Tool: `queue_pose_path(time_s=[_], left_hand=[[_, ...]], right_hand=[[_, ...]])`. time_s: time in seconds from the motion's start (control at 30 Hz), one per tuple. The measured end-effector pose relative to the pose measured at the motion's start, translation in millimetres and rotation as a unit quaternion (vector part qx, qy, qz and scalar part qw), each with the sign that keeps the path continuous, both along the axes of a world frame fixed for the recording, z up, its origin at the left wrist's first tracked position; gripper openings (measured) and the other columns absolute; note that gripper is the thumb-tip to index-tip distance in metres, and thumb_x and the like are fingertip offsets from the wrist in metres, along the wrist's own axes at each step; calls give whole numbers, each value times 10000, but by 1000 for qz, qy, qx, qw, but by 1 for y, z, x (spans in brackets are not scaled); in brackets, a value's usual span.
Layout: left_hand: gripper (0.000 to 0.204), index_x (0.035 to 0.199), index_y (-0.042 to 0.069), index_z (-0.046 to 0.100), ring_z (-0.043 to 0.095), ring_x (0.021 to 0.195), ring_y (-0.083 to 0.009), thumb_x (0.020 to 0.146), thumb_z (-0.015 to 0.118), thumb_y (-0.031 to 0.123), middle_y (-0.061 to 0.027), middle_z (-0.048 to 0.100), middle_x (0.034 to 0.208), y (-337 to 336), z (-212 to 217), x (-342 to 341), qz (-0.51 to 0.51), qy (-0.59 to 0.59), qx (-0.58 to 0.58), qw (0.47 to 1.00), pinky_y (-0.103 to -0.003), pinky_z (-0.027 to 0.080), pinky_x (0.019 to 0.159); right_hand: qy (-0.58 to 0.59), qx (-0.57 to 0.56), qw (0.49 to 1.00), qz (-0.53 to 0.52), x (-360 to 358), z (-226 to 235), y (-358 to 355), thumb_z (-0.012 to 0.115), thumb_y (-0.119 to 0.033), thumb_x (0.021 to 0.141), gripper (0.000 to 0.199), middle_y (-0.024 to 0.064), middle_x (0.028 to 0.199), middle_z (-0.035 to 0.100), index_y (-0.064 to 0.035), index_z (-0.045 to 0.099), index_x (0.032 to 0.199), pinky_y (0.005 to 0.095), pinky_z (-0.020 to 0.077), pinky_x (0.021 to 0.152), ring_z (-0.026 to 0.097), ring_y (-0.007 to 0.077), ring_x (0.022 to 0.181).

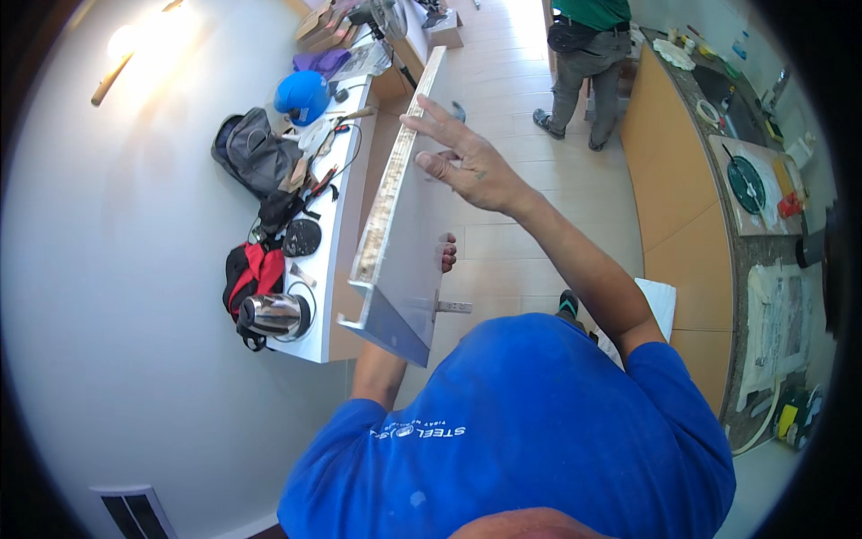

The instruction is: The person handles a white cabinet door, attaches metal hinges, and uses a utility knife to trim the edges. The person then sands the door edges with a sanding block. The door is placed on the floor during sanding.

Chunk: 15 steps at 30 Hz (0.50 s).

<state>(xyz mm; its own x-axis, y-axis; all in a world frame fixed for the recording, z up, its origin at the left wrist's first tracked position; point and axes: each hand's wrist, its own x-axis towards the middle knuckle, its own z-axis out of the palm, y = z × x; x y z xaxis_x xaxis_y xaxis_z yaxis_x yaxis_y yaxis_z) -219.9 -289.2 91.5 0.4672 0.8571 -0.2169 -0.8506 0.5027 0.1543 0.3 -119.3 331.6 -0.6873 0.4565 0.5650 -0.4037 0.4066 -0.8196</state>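
A white board [409,242] with a raw particle-board edge stands on its side in front of me, tilted away, with a metallic-looking strip at its near end. My left hand [448,252] grips it from beneath; only its curled fingertips show past the board's right side, while the palm is hidden. My right hand [471,166] is at the upper edge, fingers spread and thumb apart, the fingertips resting at the bare chipboard. A small metal plate with holes [454,307] juts out beside the board's lower right.
Left, a white counter [310,337] carries a steel kettle [274,316], backpacks [256,157], a blue helmet [303,97] and tools. Right, a stone-topped counter [750,256] has a sink [714,85]. A person in grey trousers [593,81] stands ahead on the tiled floor [512,260].
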Motion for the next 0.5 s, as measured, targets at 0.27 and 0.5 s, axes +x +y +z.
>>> queue_pose_path(time_s=[0.27, 0.5], left_hand=[[530, 1383, -10, 525, 615, 1038, -288, 1095, 495, 435, -159, 623, 1197, -49, -11, 41, 61, 125, -77, 987, -420, 554, 902], [543, 1401, -8, 514, 601, 1075, -293, 1096, 493, 440, -163, 608, 1234, -48, -15, 60, 57, 165, -87, 981, -429, 541, 927]], right_hand=[[-87, 163, 973, -142, 8, -2, 3, 747, -386, 971, 496, 57, 1595, 504, -272, 646, 1442, 452, 569, 1043, 596, 307, 1348], [-87, 192, 963, -170, 14, -6, 2, 768, -361, 950, 488, 59, 1548, 544, -217, 672, 1405, 456, 540, 1072, 605, 308, 1321]])
